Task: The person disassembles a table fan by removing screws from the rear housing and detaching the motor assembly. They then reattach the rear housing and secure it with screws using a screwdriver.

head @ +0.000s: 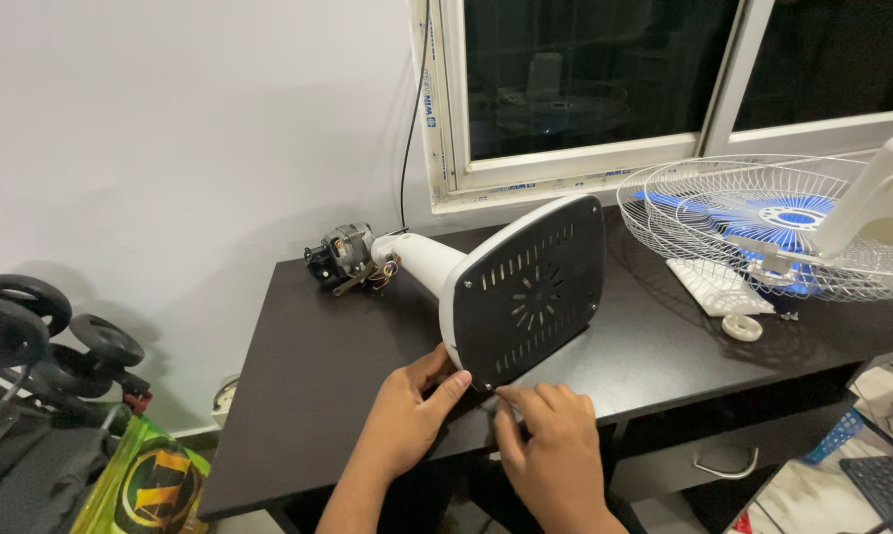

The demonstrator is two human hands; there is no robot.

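A fan stand lies on its side on the dark table (318,396). Its base (525,287) faces me, a white-rimmed panel with a black slotted underside. The white neck (422,259) runs back left to a bare motor (340,255) with loose wires. My left hand (407,410) rests against the base's lower left rim, thumb on the edge. My right hand (550,440) pinches at the lower corner of the base, fingertips together; whether a small thing is between them is hidden.
A white wire fan grille (753,222) with blue blades inside lies at the right, with a white housing (876,203) over it, a white slotted part (713,287) and a small round cap (742,327). A window is behind. Stroller wheels (31,326) stand at the left.
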